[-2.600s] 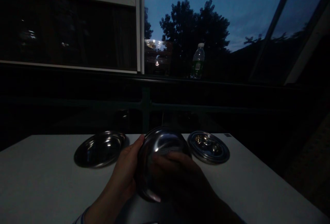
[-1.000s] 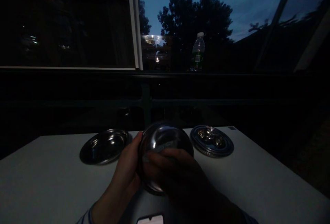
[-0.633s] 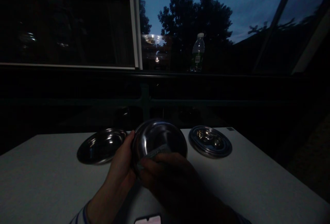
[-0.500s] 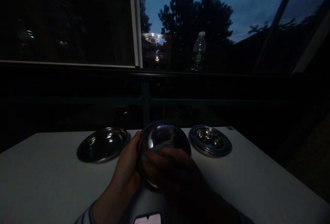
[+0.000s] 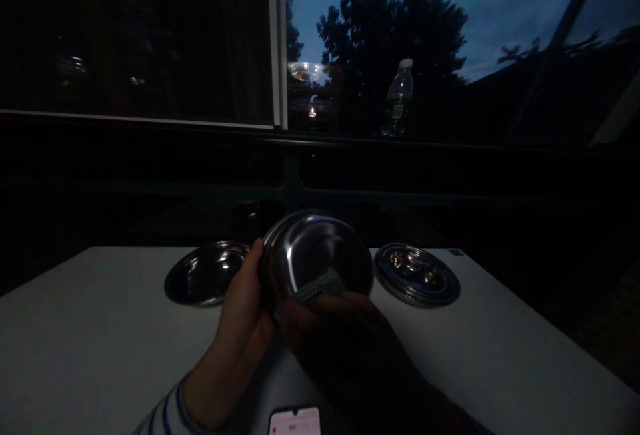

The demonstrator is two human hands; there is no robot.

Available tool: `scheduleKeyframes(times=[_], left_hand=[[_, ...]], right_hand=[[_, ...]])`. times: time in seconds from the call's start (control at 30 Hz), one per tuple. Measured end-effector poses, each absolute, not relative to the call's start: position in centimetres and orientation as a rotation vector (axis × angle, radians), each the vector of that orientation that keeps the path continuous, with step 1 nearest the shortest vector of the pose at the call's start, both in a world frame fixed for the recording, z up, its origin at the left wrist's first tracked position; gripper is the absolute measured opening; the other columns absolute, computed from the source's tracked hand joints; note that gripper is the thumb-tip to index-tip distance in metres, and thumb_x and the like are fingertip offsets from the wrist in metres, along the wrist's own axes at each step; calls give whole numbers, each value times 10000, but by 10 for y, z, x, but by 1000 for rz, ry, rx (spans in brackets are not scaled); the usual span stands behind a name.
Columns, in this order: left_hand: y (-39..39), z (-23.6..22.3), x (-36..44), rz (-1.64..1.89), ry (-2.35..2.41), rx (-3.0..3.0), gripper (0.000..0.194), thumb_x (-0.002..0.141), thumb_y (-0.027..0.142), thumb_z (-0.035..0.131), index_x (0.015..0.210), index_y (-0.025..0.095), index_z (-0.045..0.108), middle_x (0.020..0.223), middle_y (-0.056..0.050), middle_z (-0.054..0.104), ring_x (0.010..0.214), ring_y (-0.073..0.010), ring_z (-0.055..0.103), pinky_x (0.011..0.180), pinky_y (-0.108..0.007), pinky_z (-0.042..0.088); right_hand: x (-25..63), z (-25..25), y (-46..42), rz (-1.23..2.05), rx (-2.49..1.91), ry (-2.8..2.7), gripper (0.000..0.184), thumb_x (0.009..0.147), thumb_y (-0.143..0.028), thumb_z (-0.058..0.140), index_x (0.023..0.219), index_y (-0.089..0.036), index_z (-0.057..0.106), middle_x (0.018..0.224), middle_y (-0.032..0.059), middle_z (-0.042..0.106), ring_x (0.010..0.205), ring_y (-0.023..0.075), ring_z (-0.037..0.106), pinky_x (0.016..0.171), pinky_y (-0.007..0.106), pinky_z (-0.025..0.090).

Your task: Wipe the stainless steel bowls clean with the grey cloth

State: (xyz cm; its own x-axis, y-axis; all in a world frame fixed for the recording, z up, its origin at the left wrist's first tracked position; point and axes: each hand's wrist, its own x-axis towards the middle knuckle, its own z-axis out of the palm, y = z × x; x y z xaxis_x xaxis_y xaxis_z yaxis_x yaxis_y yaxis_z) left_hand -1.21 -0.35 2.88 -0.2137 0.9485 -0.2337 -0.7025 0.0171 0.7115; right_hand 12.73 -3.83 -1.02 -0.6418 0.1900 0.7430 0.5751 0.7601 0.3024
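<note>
A shiny steel bowl (image 5: 345, 248) is held up in front of me over the table, tilted so a broad round face shows. My left hand (image 5: 245, 315) grips its left rim, thumb up along the edge. Against the lower part of that face, my right hand (image 5: 340, 335) presses a greyish cloth (image 5: 323, 285), its fingers closed over it and mostly in shadow. To the left lies a shallow steel dish (image 5: 200, 278), partly behind my left hand. On the right is a stack of steel plates (image 5: 417, 275).
A lit phone (image 5: 295, 421) lies at the near edge of the white table (image 5: 110, 348). Beyond the table, a plastic bottle (image 5: 399, 98) with a green label stands by the window. The room is dim.
The bowl has risen slightly and tipped, showing more of its face. My right hand has shifted with the cloth, which shows more clearly. The whole view has swung a little left.
</note>
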Motion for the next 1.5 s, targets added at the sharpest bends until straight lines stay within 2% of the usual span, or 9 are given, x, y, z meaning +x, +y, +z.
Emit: scheduleKeyframes(times=[0.2, 0.3, 0.47, 0.77, 0.97, 1.07, 1.2, 1.37, 1.5], left_hand=[[-1, 33, -22, 1629, 727, 345, 256, 873, 261, 417, 824, 159, 646, 639, -12, 693, 580, -128, 643, 605, -224, 532], [-3, 29, -16, 1575, 745, 334, 239, 866, 259, 435, 807, 154, 642, 596, -12, 680, 535, -127, 633, 587, -223, 533], [-2, 32, -19, 1613, 696, 361, 257, 869, 259, 419, 782, 165, 641, 595, -7, 686, 534, -123, 631, 588, -215, 531], [5, 33, -24, 1557, 656, 405, 258, 852, 277, 419, 844, 162, 650, 712, -46, 712, 775, -199, 658, 714, -288, 525], [4, 30, -23, 1587, 635, 391, 195, 834, 280, 471, 821, 191, 644, 670, -20, 695, 704, -164, 648, 659, -247, 522], [0, 27, -16, 1578, 672, 351, 192, 835, 281, 481, 817, 175, 640, 662, -15, 688, 652, -150, 641, 627, -243, 523], [-3, 24, -8, 1492, 737, 340, 217, 830, 308, 496, 837, 150, 645, 666, -36, 685, 688, -176, 653, 642, -275, 527], [-3, 21, -10, 1555, 823, 520, 201, 784, 328, 565, 770, 150, 657, 646, -26, 686, 614, -159, 644, 579, -251, 508], [-5, 16, -10, 1470, 883, 658, 228, 709, 367, 641, 689, 141, 658, 572, -17, 662, 513, -141, 605, 493, -231, 466]], right_hand=[[133, -12, -38, -750, -570, -2259, 285, 899, -167, 419, 1142, -197, 564, 1255, -50, 528, 1033, 139, 451, 854, 313, 354], [134, -15, -38, -805, -546, -2234, 299, 909, -178, 389, 1153, -186, 559, 1252, -33, 533, 1061, 159, 442, 871, 347, 337], [136, -10, -37, -779, -575, -2254, 292, 908, -178, 403, 1162, -192, 548, 1290, -45, 499, 1062, 140, 439, 851, 323, 346], [141, -3, -37, -870, -533, -2267, 261, 906, -187, 429, 1129, -204, 565, 1215, -32, 565, 1025, 143, 451, 820, 332, 354], [141, -4, -33, -851, -570, -2243, 262, 912, -168, 422, 1129, -208, 564, 1217, -68, 561, 995, 122, 443, 803, 318, 355], [138, -9, -34, -834, -572, -2288, 288, 916, -155, 396, 1159, -192, 546, 1244, -54, 542, 1039, 134, 436, 836, 341, 343], [134, -11, -38, -743, -558, -2303, 301, 912, -143, 384, 1165, -180, 543, 1208, -47, 570, 1062, 142, 443, 882, 351, 321], [133, -1, -44, -662, -537, -2256, 279, 903, -136, 407, 1137, -122, 558, 1185, 7, 586, 1032, 157, 474, 833, 333, 368], [138, 4, -39, -675, -607, -2139, 271, 897, -137, 418, 1130, -145, 557, 1126, 15, 621, 1008, 164, 487, 807, 337, 391]])
